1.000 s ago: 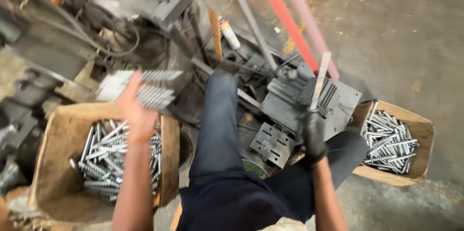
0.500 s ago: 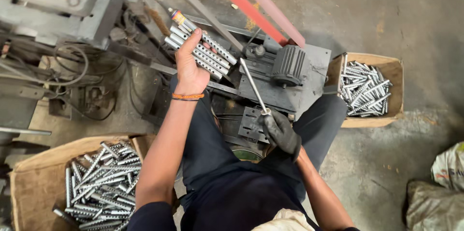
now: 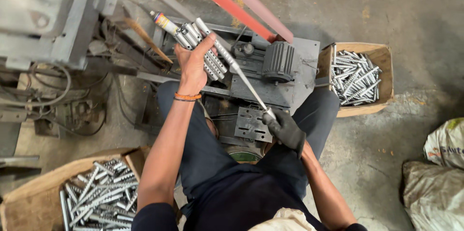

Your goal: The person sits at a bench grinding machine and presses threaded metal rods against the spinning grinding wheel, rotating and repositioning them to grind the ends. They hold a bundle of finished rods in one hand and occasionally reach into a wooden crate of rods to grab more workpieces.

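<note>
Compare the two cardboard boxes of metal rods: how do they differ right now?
The box by the left arm sits at the lower left, cut off by the frame edge; the box on the right sits beside the grey machine, wholly in view. The left box's rods look longer and heaped; the right box's rods look shorter. Both are brown, open-topped, and hold silvery rods.
</note>
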